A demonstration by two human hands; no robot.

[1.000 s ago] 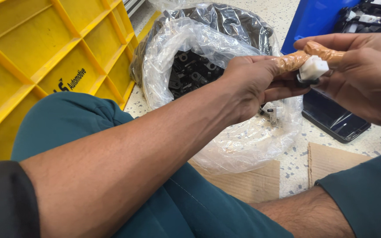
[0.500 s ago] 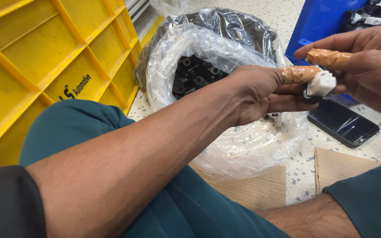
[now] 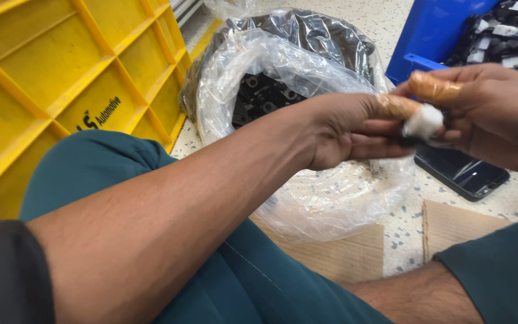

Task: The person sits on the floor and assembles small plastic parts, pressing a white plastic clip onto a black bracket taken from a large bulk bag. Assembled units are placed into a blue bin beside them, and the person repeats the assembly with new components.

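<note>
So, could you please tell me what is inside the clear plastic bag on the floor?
Small black plastic parts lie inside the clear plastic bag. The left forearm and crinkled film cover the rest, so their number is unclear.

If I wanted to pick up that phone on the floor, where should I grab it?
Pinch the phone by its long edges, coming from above. It lies flat, screen up, so only the thin sides offer a hold; the right hand hangs over its far end.

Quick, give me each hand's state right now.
Left hand: closed, pinching the small white part.
Right hand: closed on the same white part.
</note>
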